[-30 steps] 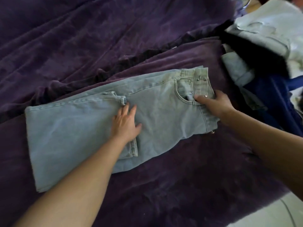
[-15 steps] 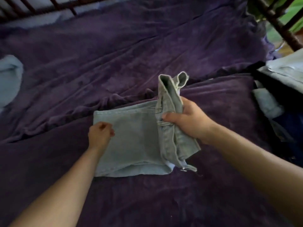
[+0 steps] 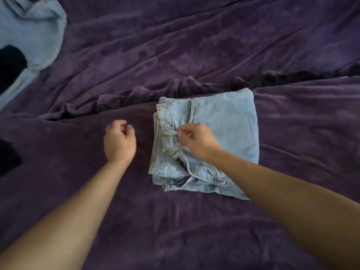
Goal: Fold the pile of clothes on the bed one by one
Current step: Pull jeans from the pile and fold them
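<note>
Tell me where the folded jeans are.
Head view: the folded jeans lie on the purple blanket, right of centre, under the right hand, with the left hand to their left.

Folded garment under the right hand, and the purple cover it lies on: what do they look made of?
Folded jeans: light-blue denim, washed and matte; stitched seams, a belt loop and small metal rivets show. Purple cover: a plush, velvety or fleece-like fabric, judging by the soft sheen and shading along its creases; the exact fibre cannot be told.
</note>
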A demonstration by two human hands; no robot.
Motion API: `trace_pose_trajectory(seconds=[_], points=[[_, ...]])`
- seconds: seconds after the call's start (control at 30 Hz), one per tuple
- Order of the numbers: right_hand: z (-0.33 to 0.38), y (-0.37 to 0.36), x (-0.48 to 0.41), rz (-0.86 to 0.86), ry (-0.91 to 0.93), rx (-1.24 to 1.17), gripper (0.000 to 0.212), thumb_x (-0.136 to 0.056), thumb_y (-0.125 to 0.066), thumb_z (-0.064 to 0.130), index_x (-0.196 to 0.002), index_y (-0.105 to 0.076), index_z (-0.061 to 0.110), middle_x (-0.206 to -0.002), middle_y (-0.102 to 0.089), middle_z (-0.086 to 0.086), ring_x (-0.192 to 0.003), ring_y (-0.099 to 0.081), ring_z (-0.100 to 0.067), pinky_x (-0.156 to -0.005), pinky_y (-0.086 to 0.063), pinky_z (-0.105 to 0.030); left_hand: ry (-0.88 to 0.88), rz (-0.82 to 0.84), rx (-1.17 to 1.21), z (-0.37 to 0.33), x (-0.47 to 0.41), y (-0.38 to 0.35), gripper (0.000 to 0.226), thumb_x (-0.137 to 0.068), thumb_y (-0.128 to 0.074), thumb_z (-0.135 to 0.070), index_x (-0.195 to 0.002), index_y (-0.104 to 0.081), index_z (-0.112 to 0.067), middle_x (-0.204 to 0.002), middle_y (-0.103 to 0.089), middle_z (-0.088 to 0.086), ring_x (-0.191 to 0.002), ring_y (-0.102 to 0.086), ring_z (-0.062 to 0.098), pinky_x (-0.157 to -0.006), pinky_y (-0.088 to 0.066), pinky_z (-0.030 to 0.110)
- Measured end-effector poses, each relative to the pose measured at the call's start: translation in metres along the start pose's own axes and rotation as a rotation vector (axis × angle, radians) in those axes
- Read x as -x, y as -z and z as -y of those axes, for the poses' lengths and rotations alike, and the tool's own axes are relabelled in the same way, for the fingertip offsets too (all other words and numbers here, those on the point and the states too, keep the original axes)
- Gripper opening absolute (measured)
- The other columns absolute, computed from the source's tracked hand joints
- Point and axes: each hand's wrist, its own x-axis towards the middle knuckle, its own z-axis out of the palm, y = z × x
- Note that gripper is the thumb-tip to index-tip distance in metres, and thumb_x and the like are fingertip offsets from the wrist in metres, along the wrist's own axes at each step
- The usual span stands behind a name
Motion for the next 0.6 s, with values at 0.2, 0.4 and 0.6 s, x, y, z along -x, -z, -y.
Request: trace_pose_trajectory(seconds=[0.2,0.4,0.6], points=[[-0.063,0.095,-0.026,-0.543,0.145,0.723,0.056,-0.095,-0.048,0.041,-0.146,-0.036,0.023,-0.155,-0.028,-0.012,-0.144,-0.022,-0.033,-0.107,-0.029,-0.053,-0.589,0.131,-0.278,-0.076,-0.001,-0.073,0.053,-0.096,-0.042,-0.047,-0.141,-0.042,-0.02,-0.15,-0.032,0.016,-0.139,-0.027,0.035,-0.106,-0.027,0.049],[-0.127,0.073,-0.042,-0.489,-0.223,0.495,0.083,-0.085,-0.031,0.077,-0.151,-0.001,0.038,-0.16,-0.011,-0.011,-0.146,-0.015,-0.03,-0.108,-0.027,-0.056,-0.525,0.253,-0.478,-0.052,-0.032,-0.122,0.071,-0.09,-0.037,-0.062,-0.148,-0.027,-0.022,-0.138,-0.041,0.02,-0.123,-0.04,0.041,-0.099,-0.033,0.053],[-0.12,0.082,-0.029,-0.656,-0.293,0.081,0.092,-0.075,-0.048,0.08,-0.148,-0.012,0.036,-0.138,-0.052,-0.002,-0.118,-0.055,-0.033,-0.089,-0.043,-0.044,-0.589,0.231,-0.48,-0.078,-0.032,-0.099,0.069,-0.085,-0.057,-0.055,-0.137,-0.043,-0.011,-0.121,-0.051,0.021,-0.112,-0.042,0.041,-0.089,-0.038,0.05]])
